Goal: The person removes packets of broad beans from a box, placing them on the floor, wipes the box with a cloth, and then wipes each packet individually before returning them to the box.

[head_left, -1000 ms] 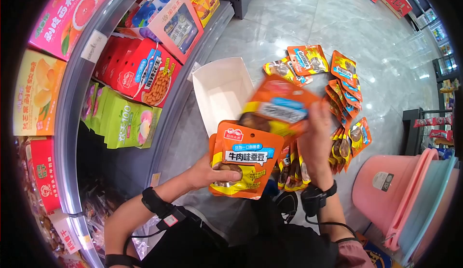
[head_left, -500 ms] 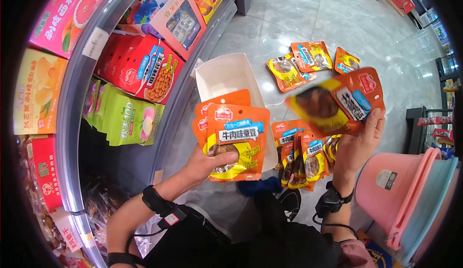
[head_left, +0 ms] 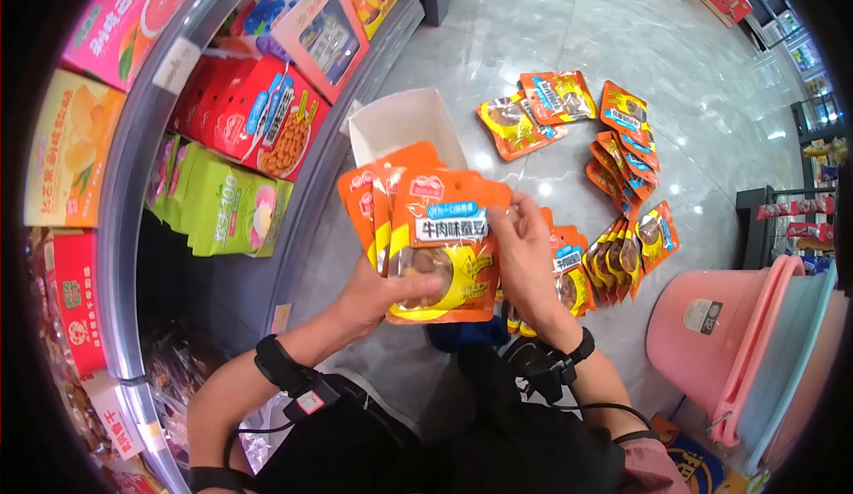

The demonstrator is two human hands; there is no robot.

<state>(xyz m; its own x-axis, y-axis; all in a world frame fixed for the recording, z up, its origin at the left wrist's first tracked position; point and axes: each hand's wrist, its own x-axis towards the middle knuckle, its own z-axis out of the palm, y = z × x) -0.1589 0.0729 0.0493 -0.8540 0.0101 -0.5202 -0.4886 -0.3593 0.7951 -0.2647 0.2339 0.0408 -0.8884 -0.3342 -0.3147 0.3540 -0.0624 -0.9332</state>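
My left hand [head_left: 378,294] is closed around a fanned stack of orange and yellow snack packets [head_left: 444,267], its thumb lying across the front one. The label reads as beef-flavoured broad beans, and dark beans show through a clear window. My right hand [head_left: 529,258] pinches the upper right edge of a packet at the stack, fingers partly hidden behind it. Just behind the stack stands an open white carton [head_left: 413,130], its lower part covered by the packets. More such packets lie on the floor, two overlapping [head_left: 560,99] and others in a curved row [head_left: 622,170].
To the left is a store shelf [head_left: 306,201] with red peanut bags [head_left: 244,121], green packets [head_left: 235,210] and boxed sweets. Pink and blue buckets [head_left: 711,334] stand at the right. Grey tiled floor [head_left: 524,14] stretches ahead. My shoes are below the packets.
My right hand has moved left, bringing its packet from above the floor to the stack in my left hand. The view has shifted slightly, showing more of the floor packets.
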